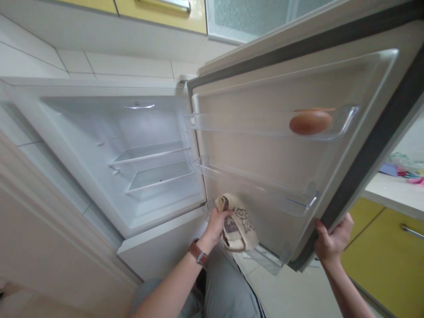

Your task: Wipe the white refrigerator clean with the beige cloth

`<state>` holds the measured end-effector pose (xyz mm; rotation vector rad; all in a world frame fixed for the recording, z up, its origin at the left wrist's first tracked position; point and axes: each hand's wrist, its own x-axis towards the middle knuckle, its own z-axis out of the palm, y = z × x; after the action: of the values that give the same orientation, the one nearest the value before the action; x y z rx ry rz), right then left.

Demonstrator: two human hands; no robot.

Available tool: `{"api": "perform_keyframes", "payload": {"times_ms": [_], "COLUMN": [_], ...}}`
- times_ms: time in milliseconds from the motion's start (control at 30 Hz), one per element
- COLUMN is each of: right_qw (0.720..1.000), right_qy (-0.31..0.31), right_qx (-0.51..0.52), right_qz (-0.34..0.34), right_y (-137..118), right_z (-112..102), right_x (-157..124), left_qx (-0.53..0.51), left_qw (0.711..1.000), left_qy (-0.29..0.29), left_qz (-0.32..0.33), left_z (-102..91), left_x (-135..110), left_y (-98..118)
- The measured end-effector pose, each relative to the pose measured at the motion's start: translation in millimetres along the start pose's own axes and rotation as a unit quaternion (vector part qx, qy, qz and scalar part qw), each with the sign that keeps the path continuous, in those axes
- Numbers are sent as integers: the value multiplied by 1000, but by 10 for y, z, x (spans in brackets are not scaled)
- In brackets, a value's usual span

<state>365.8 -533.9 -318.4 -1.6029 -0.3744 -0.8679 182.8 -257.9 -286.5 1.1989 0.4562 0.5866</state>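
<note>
A folded beige cloth [239, 225] with a dark printed pattern is gripped in my left hand [217, 226], close to the lowest bin of the fridge door [251, 97]. My right hand [333, 238] holds the outer edge of that door, its thumb on the inner side by the dark gasket and its fingers round the back. The door stands wide open. In its top bin [232, 121] lies a brown egg [310, 122]. On the left is the fridge interior [155, 123], lit, with glass shelves [152, 152].
White tiled wall and a door frame border the fridge on the left. Yellow cupboards [394, 251] and a white counter [397, 190] with colourful items stand at the right. Another yellow cabinet [159, 15] hangs overhead. My knees are below the door.
</note>
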Motion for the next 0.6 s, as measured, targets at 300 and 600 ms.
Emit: {"api": "perform_keyframes", "payload": {"times_ms": [300, 600], "right_qw": [999, 999], "right_qy": [-12, -15], "right_qx": [39, 39], "right_qz": [-13, -12], "right_y": [290, 354], "right_z": [68, 44], "right_x": [236, 244], "left_qx": [-110, 124], "left_qw": [948, 880], "left_qy": [243, 162], "left_qz": [172, 429], "left_z": [-725, -544], "left_x": [403, 804], "left_y": [846, 1498]}}
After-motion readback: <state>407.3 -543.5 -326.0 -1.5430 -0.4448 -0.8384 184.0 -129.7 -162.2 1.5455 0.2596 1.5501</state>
